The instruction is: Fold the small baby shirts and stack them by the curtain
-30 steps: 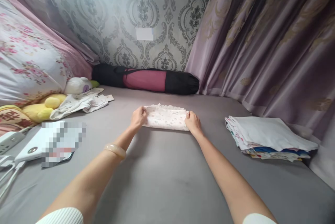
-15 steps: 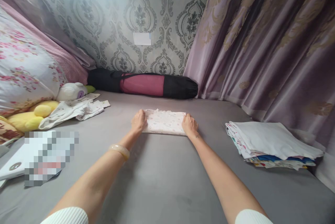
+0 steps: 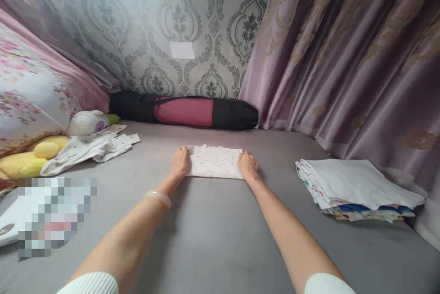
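Observation:
A small folded white garment [image 3: 215, 161] with a faint pink print lies flat on the grey bed sheet [image 3: 213, 234], straight ahead of me. My left hand [image 3: 180, 162] rests on its left edge, fingers curled over the cloth. My right hand [image 3: 248, 165] presses on its right edge in the same way. A pale bangle sits on my left wrist. Both arms stretch forward from white ribbed sleeves.
A stack of folded clothes [image 3: 354, 186] lies to the right by the mauve curtain [image 3: 343, 56]. Loose white garments [image 3: 89, 146], plush toys [image 3: 37, 154] and a floral pillow [image 3: 24, 97] sit on the left. A black-and-red roll bag [image 3: 185, 111] lies along the patterned wall.
The garment has been folded down flatter and smaller, its frilly far edge no longer showing. Both hands stay at its two ends, a little closer together.

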### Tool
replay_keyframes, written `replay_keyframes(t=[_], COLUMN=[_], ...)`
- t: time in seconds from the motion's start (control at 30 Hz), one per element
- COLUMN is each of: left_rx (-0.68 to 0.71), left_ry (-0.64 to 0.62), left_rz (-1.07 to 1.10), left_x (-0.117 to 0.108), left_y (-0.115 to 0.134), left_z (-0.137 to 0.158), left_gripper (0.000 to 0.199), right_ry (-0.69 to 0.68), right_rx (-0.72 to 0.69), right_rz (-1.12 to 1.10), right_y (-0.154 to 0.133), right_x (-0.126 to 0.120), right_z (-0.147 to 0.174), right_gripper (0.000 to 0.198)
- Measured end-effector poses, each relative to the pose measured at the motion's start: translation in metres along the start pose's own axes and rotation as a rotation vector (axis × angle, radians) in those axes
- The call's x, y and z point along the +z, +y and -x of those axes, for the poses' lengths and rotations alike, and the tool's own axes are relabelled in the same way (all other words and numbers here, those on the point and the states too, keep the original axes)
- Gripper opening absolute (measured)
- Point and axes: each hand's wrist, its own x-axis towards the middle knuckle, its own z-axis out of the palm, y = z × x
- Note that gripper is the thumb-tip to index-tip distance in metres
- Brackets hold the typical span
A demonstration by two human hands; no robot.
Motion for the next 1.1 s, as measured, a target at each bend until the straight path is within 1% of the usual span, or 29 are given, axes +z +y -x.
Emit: replay_keyframes(t=[0.1, 0.17, 0.23, 0.3, 0.37, 0.43, 0.47, 0.53, 0.6, 0.67, 0.77, 0.9, 1.03, 1.1], left_rx=[-0.021, -0.003, 0.095, 0.277, 0.461, 0.589, 0.64, 0.729, 0.791, 0.819, 0.836, 0.805, 0.708, 0.653], left_ry=[0.026, 0.069, 0.092, 0.052, -0.045, -0.146, -0.18, -0.213, -0.211, -0.204, -0.193, -0.142, -0.043, -0.044], left_rz=[-0.032, -0.053, -0.036, 0.047, 0.143, 0.195, 0.205, 0.217, 0.215, 0.181, 0.082, 0.006, 0.077, 0.107], left_x=[-0.004, -0.009, -0.014, -0.019, -0.023, -0.026, -0.026, -0.027, -0.026, -0.026, -0.026, -0.025, -0.025, -0.026], left_y=[0.001, 0.0, -0.004, -0.009, -0.012, -0.014, -0.014, -0.012, -0.01, -0.008, -0.002, 0.006, 0.011, 0.01], left_z=[0.002, 0.005, 0.01, 0.017, 0.025, 0.034, 0.038, 0.044, 0.048, 0.051, 0.055, 0.058, 0.058, 0.058], left_gripper=[0.025, 0.024, 0.025, 0.026, 0.025, 0.024, 0.024, 0.024, 0.026, 0.03, 0.035, 0.034, 0.03, 0.028], right_ry=[-0.025, -0.051, -0.069, -0.043, 0.013, 0.045, 0.04, 0.006, -0.023, -0.037, -0.042, -0.035, 0.018, 0.037], right_rx=[0.022, 0.011, -0.021, -0.084, -0.196, -0.352, -0.438, -0.603, -0.737, -0.816, -0.843, -0.812, -0.766, -0.72], right_rz=[-0.014, -0.045, -0.088, -0.122, -0.133, -0.136, -0.14, -0.147, -0.141, -0.121, -0.067, -0.011, 0.016, 0.051], right_y=[0.001, 0.005, 0.012, 0.019, 0.025, 0.026, 0.025, 0.02, 0.013, 0.005, -0.008, -0.027, -0.036, -0.032], right_x=[-0.003, -0.006, -0.01, -0.014, -0.017, -0.019, -0.019, -0.02, -0.019, -0.016, -0.01, -0.002, 0.004, 0.004], right_z=[-0.002, -0.003, -0.002, 0.003, 0.012, 0.024, 0.03, 0.043, 0.055, 0.064, 0.076, 0.084, 0.082, 0.077], right_gripper=[0.031, 0.03, 0.03, 0.028, 0.025, 0.019, 0.017, 0.016, 0.018, 0.018, 0.017, 0.019, 0.024, 0.027])
